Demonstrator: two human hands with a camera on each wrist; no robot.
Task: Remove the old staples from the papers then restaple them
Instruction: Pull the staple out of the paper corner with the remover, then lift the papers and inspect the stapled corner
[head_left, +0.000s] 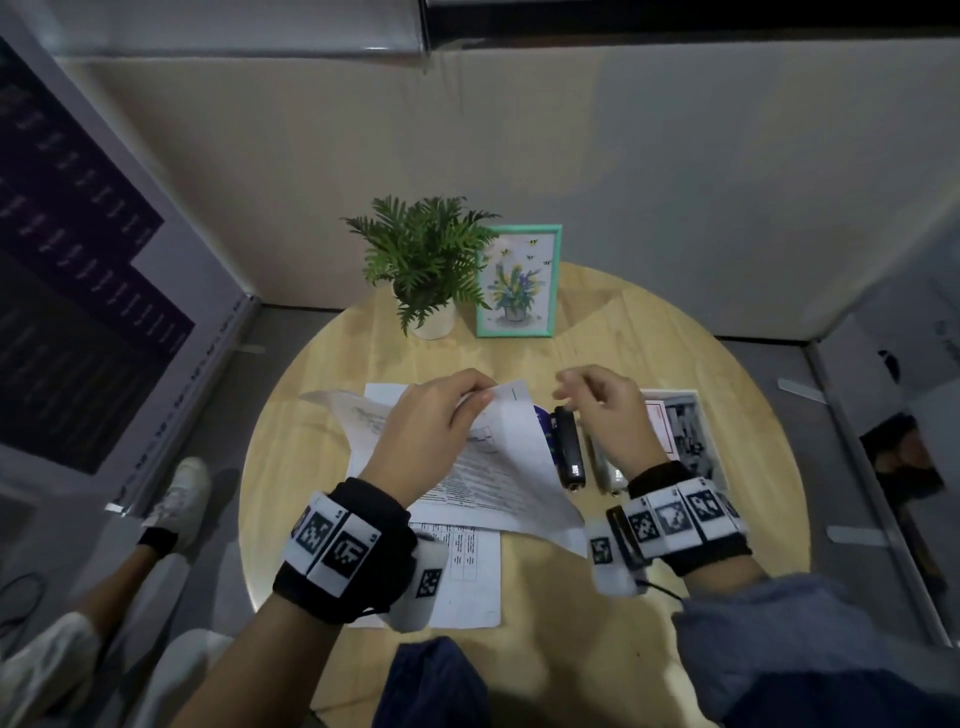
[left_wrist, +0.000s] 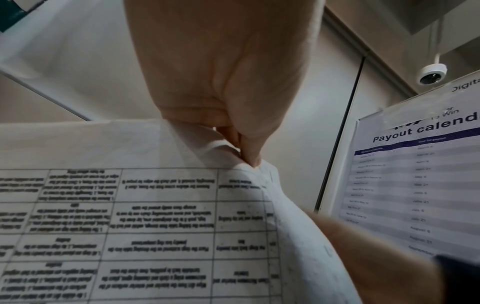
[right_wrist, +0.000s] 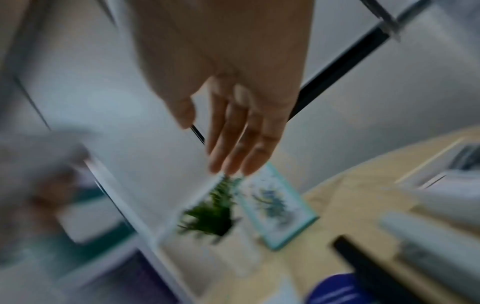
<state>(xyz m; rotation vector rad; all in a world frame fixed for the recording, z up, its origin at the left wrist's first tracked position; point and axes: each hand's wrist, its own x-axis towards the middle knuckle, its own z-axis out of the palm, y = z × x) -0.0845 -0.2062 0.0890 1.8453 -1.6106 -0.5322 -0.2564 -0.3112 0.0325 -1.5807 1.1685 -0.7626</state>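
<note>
Head view: left hand pinches papers corner | right hand loose, empty | stapler untouched (restapling apparently remains)

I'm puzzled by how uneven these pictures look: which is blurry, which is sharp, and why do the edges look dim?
Right wrist view: smeared by motion, right hand and plant soft. Left wrist view: left hand crisp, the papers' print fuzzy. Head view: dim at the edges, walls bowed by the wide lens.
</note>
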